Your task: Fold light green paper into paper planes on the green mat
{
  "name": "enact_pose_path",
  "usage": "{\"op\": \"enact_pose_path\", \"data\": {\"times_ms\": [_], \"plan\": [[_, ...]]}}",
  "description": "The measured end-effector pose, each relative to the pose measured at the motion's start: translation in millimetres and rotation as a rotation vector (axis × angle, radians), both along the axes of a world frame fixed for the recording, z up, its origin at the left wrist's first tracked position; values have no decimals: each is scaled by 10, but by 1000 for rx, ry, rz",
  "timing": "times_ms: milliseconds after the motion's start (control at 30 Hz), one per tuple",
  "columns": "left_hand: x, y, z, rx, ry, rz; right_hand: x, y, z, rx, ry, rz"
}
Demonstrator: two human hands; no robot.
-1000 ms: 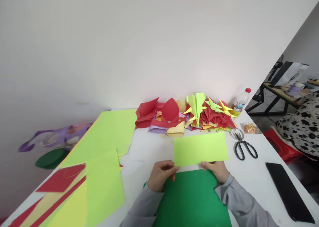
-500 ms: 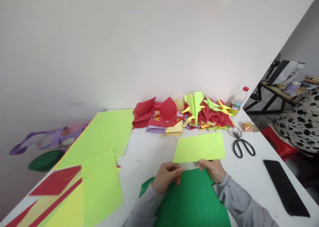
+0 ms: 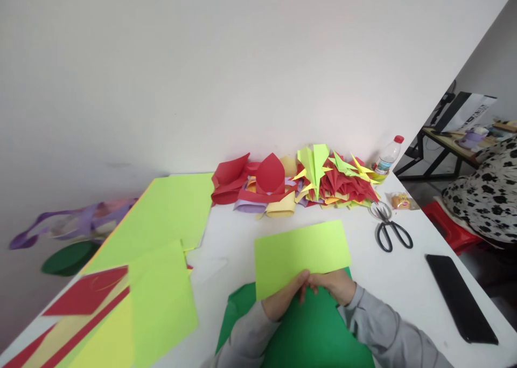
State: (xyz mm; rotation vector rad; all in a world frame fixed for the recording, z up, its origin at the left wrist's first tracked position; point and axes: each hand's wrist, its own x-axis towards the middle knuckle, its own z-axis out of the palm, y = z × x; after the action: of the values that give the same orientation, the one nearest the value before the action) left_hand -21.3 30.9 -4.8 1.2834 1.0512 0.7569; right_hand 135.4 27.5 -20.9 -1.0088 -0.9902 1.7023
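Note:
A folded light green paper rectangle [image 3: 301, 252] lies on the white table [image 3: 234, 244], partly over a dark green sheet [image 3: 311, 330]. My left hand [image 3: 285, 298] and my right hand [image 3: 333, 284] meet at the middle of its near edge. The fingers of both are pressed together on that edge, fingertips touching. Grey sleeves cover both wrists.
A heap of folded red, yellow and green paper shapes [image 3: 307, 182] lies by the wall. Black scissors [image 3: 388, 230], a plastic bottle [image 3: 386, 158] and a black phone [image 3: 460, 298] are on the right. Light green sheets [image 3: 161, 222] and red sheets [image 3: 86, 295] cover the left.
The light green rectangle has slid left and turned slightly. My hands moved from its two near corners to the middle of the near edge, where they now touch.

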Motion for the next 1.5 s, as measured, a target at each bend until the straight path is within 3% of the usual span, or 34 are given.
{"op": "enact_pose_path", "data": {"times_ms": [267, 433, 600, 800, 1033, 1500], "plan": [[-200, 116, -55, 35, 68, 235, 218, 156, 56, -37, 92, -134], [-93, 47, -51, 64, 96, 178, 89, 76, 25, -36, 41, -29], [-23, -39, -30, 88, 123, 133, 3, -11, -73, -16, 1, -20], [-118, -23, -26, 85, 144, 199, 88, 29, 4, -24, 4, -108], [-231, 47, 27, 125, 171, 230, 225, 122, 115, -44, 29, -106], [-319, 96, 64, 151, 191, 267, 443, 234, 109, -16, 80, -172]]}}
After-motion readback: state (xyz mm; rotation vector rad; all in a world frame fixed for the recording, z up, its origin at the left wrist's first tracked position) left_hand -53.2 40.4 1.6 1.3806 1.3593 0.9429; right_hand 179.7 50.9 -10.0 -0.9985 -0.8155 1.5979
